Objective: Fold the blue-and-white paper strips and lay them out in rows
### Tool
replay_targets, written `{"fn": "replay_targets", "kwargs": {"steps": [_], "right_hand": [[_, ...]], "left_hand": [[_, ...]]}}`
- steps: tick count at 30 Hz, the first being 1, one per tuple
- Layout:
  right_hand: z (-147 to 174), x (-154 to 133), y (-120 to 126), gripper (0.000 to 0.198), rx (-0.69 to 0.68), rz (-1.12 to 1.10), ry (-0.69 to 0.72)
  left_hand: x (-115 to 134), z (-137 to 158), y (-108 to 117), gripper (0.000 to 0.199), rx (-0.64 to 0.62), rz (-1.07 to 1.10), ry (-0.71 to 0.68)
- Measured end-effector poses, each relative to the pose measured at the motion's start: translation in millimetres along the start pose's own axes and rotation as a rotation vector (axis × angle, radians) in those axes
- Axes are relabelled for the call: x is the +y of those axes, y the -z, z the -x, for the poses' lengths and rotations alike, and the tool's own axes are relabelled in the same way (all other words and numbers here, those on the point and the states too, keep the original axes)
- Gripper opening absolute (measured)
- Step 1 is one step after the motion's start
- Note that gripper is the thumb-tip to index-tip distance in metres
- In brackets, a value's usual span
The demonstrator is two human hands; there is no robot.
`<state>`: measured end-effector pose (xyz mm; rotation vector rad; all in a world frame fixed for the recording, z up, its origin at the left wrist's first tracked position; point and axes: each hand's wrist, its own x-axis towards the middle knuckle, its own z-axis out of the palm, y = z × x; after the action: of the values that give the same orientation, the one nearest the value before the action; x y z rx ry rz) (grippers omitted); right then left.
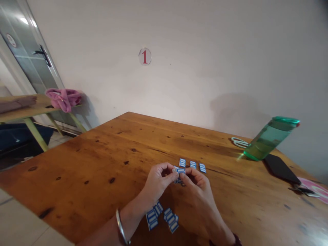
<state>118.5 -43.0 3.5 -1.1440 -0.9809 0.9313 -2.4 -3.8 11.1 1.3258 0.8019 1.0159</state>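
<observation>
My left hand and my right hand meet over the wooden table, fingertips pinched on a small blue-and-white card. Other such cards show just below it, partly hidden by my fingers. Beyond my hands, three places in a row bear matching cards: the left one, the middle one and the right one. Nearer to me, between my forearms, lie two loose, overlapping groups of cards, a left group and a right group.
Toward the right stand a green bottle, a white coiled cable, a black flat case and a pink round item. A pink cloth rests on a bench at left. The wall borders the table's far side.
</observation>
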Motion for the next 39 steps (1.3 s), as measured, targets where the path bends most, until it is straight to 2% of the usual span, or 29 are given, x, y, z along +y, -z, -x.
{"fn": "replay_targets", "kwargs": {"steps": [6, 9, 15, 21, 25, 29, 33, 39], "right_hand": [[1.2, 8.1, 4.4, 0.020, -0.033, 0.346, 0.129], [1.2, 9.6, 5.0, 0.018, -0.044, 0.441, 0.177], [-1.0, 13.9, 2.9, 0.021, -0.120, 0.288, 0.076], [-1.6, 15.9, 1.0, 0.017, -0.055, 0.257, 0.084], [0.6, 15.1, 1.0, 0.012, -0.072, 0.460, 0.172], [6.6, 15.1, -0.1, 0.011, -0.155, 0.678, 0.292], [11.6, 16.1, -2.4, 0.013, -0.264, 0.877, 0.254], [8.3, 23.8, -0.6, 0.015, -0.367, 1.149, 0.232]], "left_hand": [[1.6, -2.8, 8.3, 0.008, -0.086, -0.348, -0.118], [-1.2, -3.8, 11.1, 0.012, -0.097, -0.453, -0.155], [-3.8, -5.2, 11.2, 0.009, -0.017, -0.344, -0.150], [-8.6, -7.6, 12.3, 0.010, -0.068, -0.364, -0.128], [-7.1, -5.7, 19.3, 0.017, -0.111, -0.555, -0.109], [4.8, 8.9, 25.5, 0.036, -0.052, -0.809, -0.128], [9.7, 31.5, 25.7, 0.048, -0.055, -0.920, -0.053], [-9.9, 55.0, 24.4, 0.055, -0.084, -0.985, 0.080]]}}
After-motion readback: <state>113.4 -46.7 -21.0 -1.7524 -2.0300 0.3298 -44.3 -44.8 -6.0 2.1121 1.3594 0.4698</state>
